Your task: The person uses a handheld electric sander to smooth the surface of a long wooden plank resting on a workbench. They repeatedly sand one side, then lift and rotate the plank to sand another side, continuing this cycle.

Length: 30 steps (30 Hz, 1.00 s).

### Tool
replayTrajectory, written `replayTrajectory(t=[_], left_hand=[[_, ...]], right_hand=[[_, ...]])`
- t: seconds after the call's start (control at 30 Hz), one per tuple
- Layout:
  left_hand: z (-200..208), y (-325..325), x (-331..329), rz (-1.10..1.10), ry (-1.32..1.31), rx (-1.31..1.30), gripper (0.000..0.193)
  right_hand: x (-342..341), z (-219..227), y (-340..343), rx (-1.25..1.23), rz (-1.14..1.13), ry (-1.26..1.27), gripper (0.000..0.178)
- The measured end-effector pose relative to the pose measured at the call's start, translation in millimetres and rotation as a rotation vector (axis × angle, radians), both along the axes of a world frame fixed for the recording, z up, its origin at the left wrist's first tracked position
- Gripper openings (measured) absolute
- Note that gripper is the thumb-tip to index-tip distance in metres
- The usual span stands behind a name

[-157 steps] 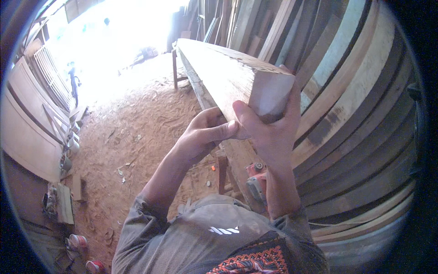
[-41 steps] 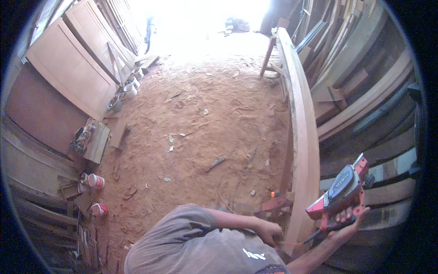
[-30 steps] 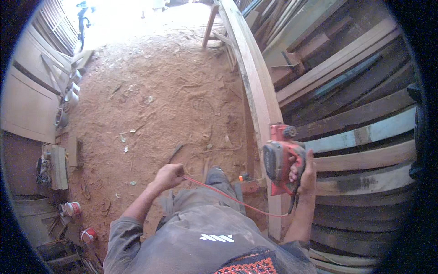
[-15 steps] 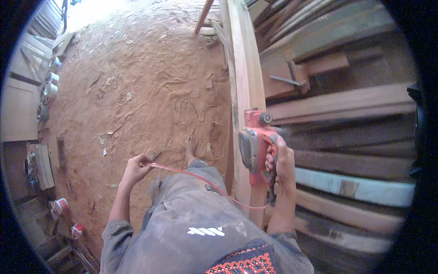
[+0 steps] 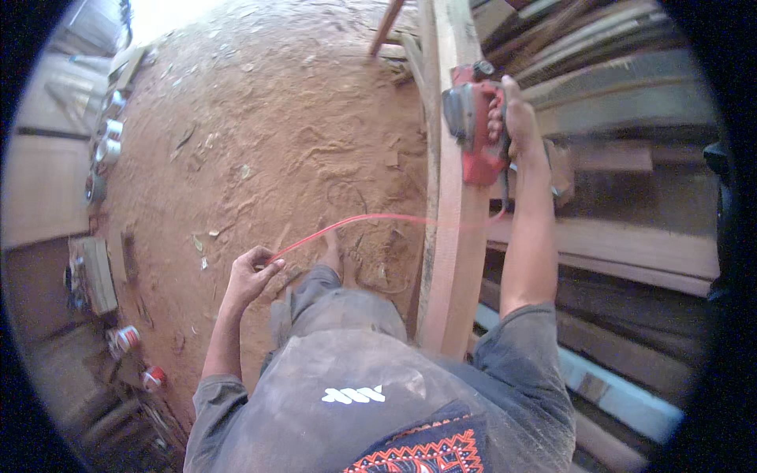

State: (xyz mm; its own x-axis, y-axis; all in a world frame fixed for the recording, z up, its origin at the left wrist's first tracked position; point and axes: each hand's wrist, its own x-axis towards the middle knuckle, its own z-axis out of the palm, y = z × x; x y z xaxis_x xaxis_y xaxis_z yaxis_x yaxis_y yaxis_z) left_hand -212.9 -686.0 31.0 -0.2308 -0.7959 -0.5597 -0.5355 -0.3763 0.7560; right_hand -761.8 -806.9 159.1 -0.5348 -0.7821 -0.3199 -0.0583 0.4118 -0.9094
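Note:
My right hand (image 5: 511,118) is wrapped round the handle of a red and black electric hand planer (image 5: 476,130). The planer rests on top of a long, pale wooden beam (image 5: 457,284) that runs away from me. From the planer's rear a red power cord (image 5: 386,217) bows across the beam to my left hand (image 5: 256,268). That hand, out over the ground on the left, pinches the cord between closed fingers and holds it off the beam's far stretch.
Stacked boards (image 5: 631,244) lie along the right, one of them light blue (image 5: 607,386). A wooden trestle leg (image 5: 386,27) stands by the beam's far end. Several buckets (image 5: 110,150) line the left side. Brown dirt ground (image 5: 276,134) with scraps and chips spreads between.
My right hand has pushed the planer far forward along the beam, and its arm is now stretched out. The cord has risen and pulled forward with it; my left hand still grips it.

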Motion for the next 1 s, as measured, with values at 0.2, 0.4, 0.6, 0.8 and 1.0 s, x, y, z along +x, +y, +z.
replayTrajectory(t=[0.2,0.4,0.6,0.8,1.0], left_hand=[[-25,-101,-25,-0.265,-0.017,0.021,0.035],[41,-181,-135,-0.697,0.307,-0.091,0.041],[216,-249,-224,-0.502,1.051,-0.713,0.025],[291,-321,-280,-0.518,1.128,-1.037,0.018],[303,-403,-341,-0.56,0.906,-1.083,0.012]], right_hand=[[81,28,191,0.22,-0.036,0.125,0.059],[122,47,234,0.346,-0.258,-0.029,0.058],[82,33,123,0.273,-0.349,-0.065,0.052],[7,17,-36,0.226,-0.281,-0.079,0.054],[-80,-2,-208,0.161,-0.138,-0.061,0.052]])
